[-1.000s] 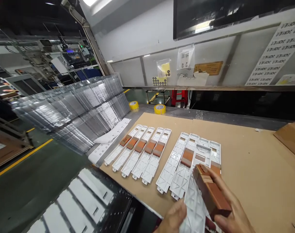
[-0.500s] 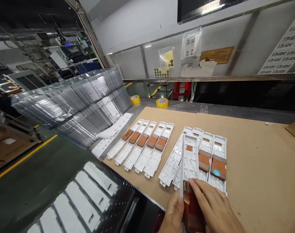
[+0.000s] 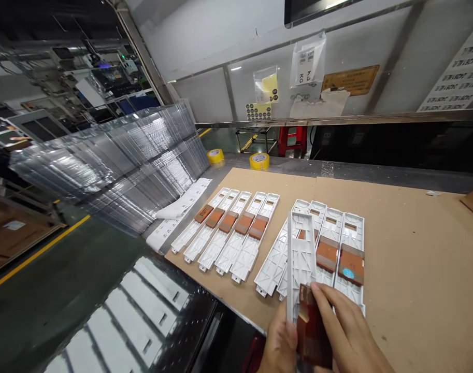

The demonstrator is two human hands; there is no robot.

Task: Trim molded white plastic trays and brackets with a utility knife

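Near the bottom of the view, my left hand [image 3: 278, 336] is closed around the lower end of a long white ribbed plastic strip [image 3: 301, 246], which is tilted upward. My right hand [image 3: 348, 331] grips a glossy reddish-brown block [image 3: 313, 331] from its right side, against the strip's lower part. The block's lower end is partly hidden by fingers. Behind them, several similar white strips lie on the brown board, two with brown blocks [image 3: 352, 263] plainly across them; one block bears a blue round sticker [image 3: 348, 273].
Left of these is a row of white strips [image 3: 242, 259] with brown blocks. Yellow tape rolls [image 3: 259, 161] stand at the back. Clear plastic trays [image 3: 143, 160] are stacked at left beside a label strip [image 3: 182, 202]. White panels [image 3: 137, 316] lie on a black surface, lower left.
The brown block has shifted slightly right and up, opening a small gap from the strip's left edge. The held strip has moved slightly left. Both hands keep their hold.
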